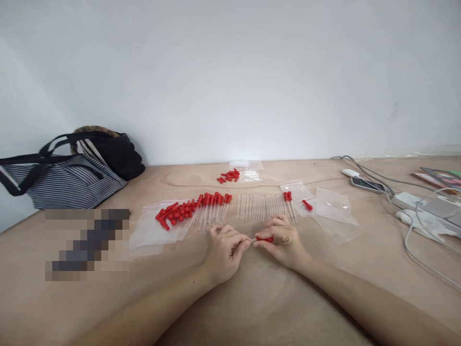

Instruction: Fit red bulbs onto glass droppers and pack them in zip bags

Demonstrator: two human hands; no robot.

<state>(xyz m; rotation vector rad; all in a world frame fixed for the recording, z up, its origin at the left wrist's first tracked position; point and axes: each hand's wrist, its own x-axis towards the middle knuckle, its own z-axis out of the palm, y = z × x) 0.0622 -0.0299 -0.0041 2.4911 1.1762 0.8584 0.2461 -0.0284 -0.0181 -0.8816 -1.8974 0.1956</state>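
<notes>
My left hand [227,247] pinches a thin clear glass dropper tube [253,240] between thumb and forefinger. My right hand [284,242] grips a red rubber bulb [265,239] at the tube's right end; the fingers hide how far it sits over the glass. Just beyond my hands lies a row of bare glass tubes [257,206]. Two droppers with red bulbs [288,196] end that row on the right, and a loose red bulb [307,205] rests farther right. Several bulb-topped droppers [212,206] lie left of the row.
Many red bulbs [176,211] lie on a plastic bag [144,235] at left. More bulbs [228,176] and a clear packet [250,173] are farther back. Clear bags [336,211], a power strip [406,202] and cables are at right. A striped bag [79,180] stands at left.
</notes>
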